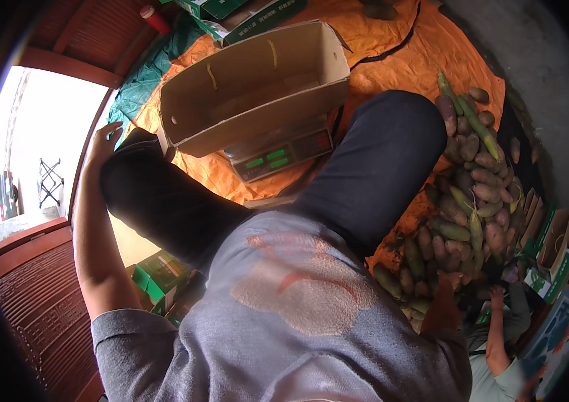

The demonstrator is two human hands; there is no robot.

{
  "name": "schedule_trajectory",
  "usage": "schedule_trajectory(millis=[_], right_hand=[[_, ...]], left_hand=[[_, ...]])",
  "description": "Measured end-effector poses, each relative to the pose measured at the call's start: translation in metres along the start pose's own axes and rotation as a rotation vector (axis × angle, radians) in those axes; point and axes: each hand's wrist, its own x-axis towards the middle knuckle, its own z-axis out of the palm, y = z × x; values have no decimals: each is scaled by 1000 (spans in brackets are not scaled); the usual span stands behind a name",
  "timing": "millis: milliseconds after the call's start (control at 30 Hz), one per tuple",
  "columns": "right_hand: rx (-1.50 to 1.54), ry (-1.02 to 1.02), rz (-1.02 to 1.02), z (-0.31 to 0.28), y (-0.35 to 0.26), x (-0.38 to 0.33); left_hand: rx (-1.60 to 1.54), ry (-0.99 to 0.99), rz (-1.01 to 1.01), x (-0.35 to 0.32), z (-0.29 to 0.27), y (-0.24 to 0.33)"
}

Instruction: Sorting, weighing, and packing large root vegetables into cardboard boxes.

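Note:
My left hand (106, 139) is beside my left knee, next to the left end of an open cardboard box (258, 110). Its fingers are stretched out and nothing shows in them. The box looks hollow inside and stands on a digital scale (278, 157) with green lit displays, between my knees. To my right, my right hand (450, 279) reaches down into a large heap of oblong produce (485, 175), some pieces reddish-brown like sweet potatoes, others long and green. Its fingers are too small and mixed with the heap to tell whether they grip a piece.
Another person's hand (496, 295) is at the heap's near right edge. Green and white cartons (552, 251) stand beside it. Another green carton (160, 278) lies by my left hip. An orange tarp (338, 30) covers the floor; wooden door panels (40, 301) are at left.

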Motion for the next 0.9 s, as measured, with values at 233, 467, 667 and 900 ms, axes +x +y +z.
schedule_trajectory(millis=[233, 467, 667, 900], right_hand=[[272, 148, -378, -45, -68, -28], [633, 426, -1038, -274, -251, -131], [556, 216, -1681, -402, -390, -391], [-270, -40, -2367, -320, -547, -574]], left_hand=[[-139, 136, 107, 57, -32, 98], [-229, 18, 270, 86, -45, 161], [-254, -210, 225, 114, -19, 180], [-168, -220, 236, 114, -20, 180]])
